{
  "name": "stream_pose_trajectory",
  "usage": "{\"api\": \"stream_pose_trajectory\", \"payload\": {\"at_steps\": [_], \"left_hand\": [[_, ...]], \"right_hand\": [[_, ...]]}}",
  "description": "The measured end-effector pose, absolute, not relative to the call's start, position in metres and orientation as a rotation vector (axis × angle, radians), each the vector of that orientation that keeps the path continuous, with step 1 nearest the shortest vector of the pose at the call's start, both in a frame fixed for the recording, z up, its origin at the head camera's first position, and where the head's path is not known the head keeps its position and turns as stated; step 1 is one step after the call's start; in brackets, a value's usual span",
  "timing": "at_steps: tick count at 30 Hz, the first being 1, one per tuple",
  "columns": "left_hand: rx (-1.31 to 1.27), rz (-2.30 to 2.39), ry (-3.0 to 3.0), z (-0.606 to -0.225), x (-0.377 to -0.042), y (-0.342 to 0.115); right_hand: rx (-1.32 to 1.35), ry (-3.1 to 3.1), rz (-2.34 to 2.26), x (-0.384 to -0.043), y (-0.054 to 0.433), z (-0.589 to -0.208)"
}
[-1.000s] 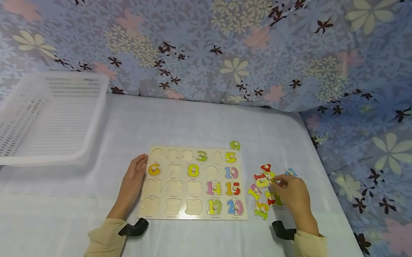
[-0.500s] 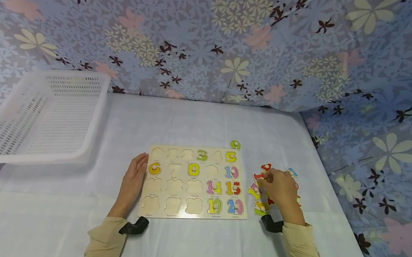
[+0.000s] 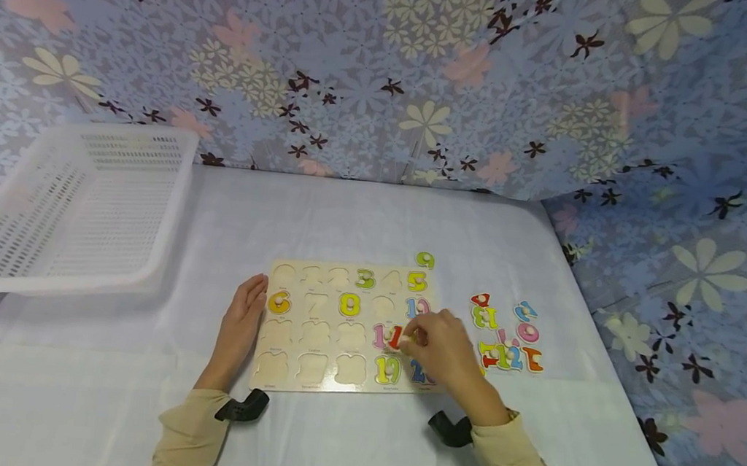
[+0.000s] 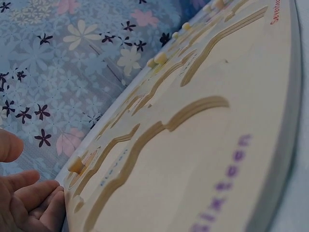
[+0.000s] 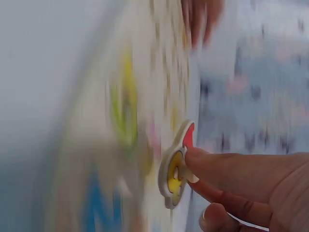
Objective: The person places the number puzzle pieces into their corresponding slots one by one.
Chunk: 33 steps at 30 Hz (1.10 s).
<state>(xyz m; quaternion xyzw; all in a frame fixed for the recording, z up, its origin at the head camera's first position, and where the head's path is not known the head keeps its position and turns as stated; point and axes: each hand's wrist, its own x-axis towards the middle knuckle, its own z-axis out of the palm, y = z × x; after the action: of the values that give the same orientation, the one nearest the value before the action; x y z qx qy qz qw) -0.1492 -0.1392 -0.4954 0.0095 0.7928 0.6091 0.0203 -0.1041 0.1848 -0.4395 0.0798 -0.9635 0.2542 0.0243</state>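
My right grip (image 3: 443, 348) pinches a red-and-yellow number piece (image 3: 396, 339) between thumb and fingers, over the right part of the wooden number puzzle board (image 3: 332, 372); I cannot tell whether the piece touches the board. My left grip (image 3: 239, 326) is open, its fingers along the board's left edge.

In the board's far row sit the green 3 (image 3: 365, 279) and the yellow 5 (image 3: 416, 281). The next row holds the yellow-orange 6 (image 3: 279, 302), the yellow 8 (image 3: 349, 304) and the blue-and-pink 10 (image 3: 415, 307), partly behind my right grip. The pink 14 (image 3: 379, 336) is partly covered by my piece. The near row carries the 19 (image 3: 388, 370) and the partly hidden 20 (image 3: 419, 370). Bare wood shows in the recess beside the purple word "Sixteen" (image 4: 222, 183).

A green 9 (image 3: 425, 260) lies by the board's far right corner. To the right, loose pieces lie on the bench (image 3: 315, 217), among them a yellow-green 13 (image 3: 484, 316) and a pink 0 (image 3: 527, 334). At the far left stands a white perforated basket (image 3: 53, 285), its slotted floor visible.
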Motion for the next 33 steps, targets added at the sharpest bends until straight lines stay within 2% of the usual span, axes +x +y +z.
{"api": "stream_pose_trajectory", "payload": {"at_steps": [4, 9, 23, 33], "left_hand": [[0.029, 1.896, 2.458, -0.495, -0.15, -0.139], [0.002, 1.887, 2.458, -0.494, -0.151, -0.139], [-0.012, 1.874, 2.451, -0.496, -0.15, -0.138], [0.014, 1.893, 2.454, -0.495, -0.148, -0.138]], "right_hand": [[0.476, -2.985, 0.795, -0.093, 0.147, -0.444], [0.592, -2.982, 0.754, -0.089, 0.124, -0.446], [0.582, -2.967, 0.689, -0.09, 0.113, -0.458], [0.612, -2.999, 0.814, -0.089, 0.12, -0.458]]}}
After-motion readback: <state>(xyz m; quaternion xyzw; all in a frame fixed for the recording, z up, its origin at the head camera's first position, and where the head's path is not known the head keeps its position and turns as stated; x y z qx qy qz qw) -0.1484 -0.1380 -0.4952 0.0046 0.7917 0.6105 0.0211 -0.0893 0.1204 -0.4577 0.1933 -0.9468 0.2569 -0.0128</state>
